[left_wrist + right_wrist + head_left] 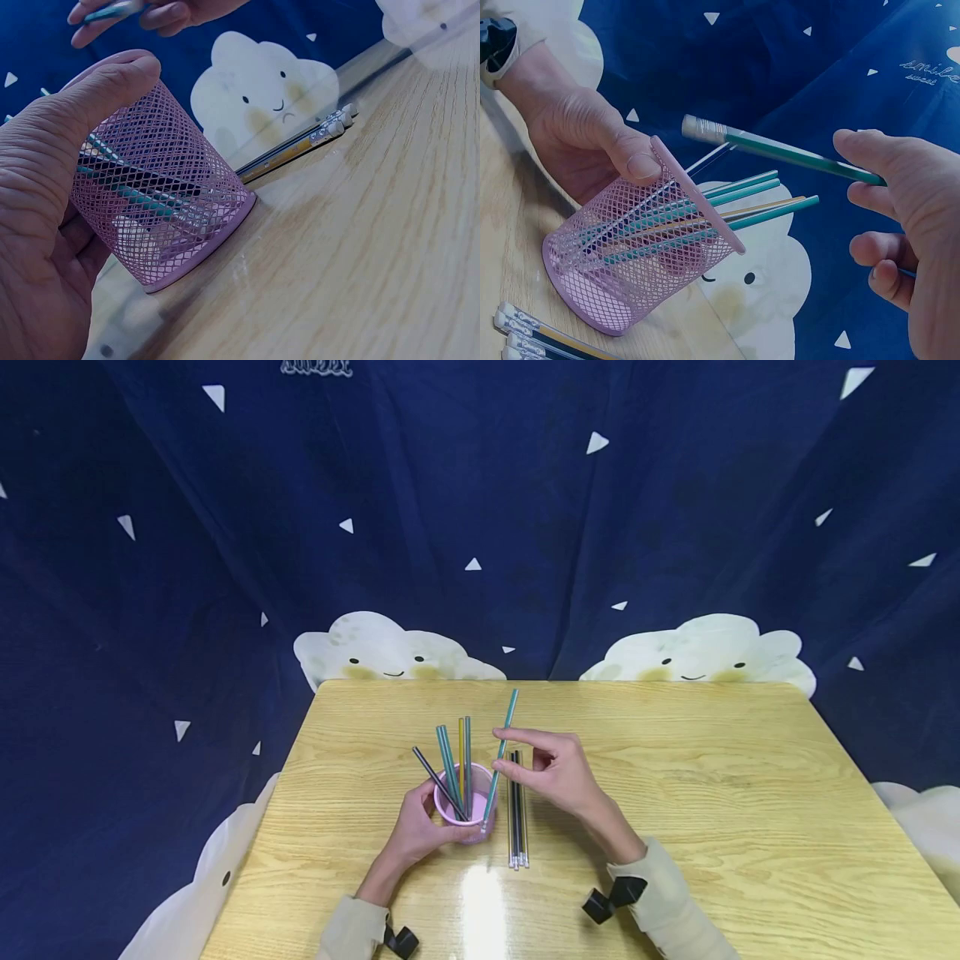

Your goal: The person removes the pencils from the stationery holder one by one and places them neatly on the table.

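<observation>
A pink mesh pencil cup [480,835] stands on the table, with several pencils [446,756] leaning inside it: green ones, a yellow one and a dark one. My left hand [415,829] grips the cup around its side, thumb near the rim in the left wrist view. Between thumb and fingers my right hand [558,770] pinches a green pencil [795,156], its white eraser end pointing down near the cup's right rim. Right of the cup, a row of several black and yellow pencils [517,810] lies side by side, erasers toward me.
The wooden table [712,777] extends widely to the right. Behind it hangs a dark blue cloth [480,485] with white triangles and smiling clouds. Each wrist wears a black camera mount [615,897]. Light glares on the table in front of the cup.
</observation>
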`<state>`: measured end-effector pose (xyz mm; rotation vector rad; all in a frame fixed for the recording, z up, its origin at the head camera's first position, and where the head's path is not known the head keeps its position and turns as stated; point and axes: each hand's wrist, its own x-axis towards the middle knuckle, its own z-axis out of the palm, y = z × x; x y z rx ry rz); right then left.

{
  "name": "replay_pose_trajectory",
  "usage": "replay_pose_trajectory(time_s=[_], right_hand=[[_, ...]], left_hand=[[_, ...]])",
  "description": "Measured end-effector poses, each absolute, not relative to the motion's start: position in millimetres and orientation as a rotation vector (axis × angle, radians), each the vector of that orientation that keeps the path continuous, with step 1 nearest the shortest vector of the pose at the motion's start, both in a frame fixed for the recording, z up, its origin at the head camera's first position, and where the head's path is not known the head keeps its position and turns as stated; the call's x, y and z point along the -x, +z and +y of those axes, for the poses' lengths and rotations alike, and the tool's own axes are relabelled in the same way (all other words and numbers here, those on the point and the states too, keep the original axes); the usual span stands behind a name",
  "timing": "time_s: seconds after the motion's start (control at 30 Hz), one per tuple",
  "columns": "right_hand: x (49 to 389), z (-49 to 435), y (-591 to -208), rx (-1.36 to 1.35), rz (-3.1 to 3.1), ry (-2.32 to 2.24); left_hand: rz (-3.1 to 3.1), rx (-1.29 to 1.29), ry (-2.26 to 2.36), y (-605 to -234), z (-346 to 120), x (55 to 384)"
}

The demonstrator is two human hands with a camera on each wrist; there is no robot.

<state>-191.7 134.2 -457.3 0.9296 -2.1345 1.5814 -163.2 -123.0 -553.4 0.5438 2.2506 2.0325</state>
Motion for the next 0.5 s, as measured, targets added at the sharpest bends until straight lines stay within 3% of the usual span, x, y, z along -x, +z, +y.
replay_pose_trajectory(time_s=[0.5], right_hand=[[187, 148, -463, -0.883, -2.119, 1.664]], left_hand=[[2.224, -0.598, 2.079, -556, -123, 165]])
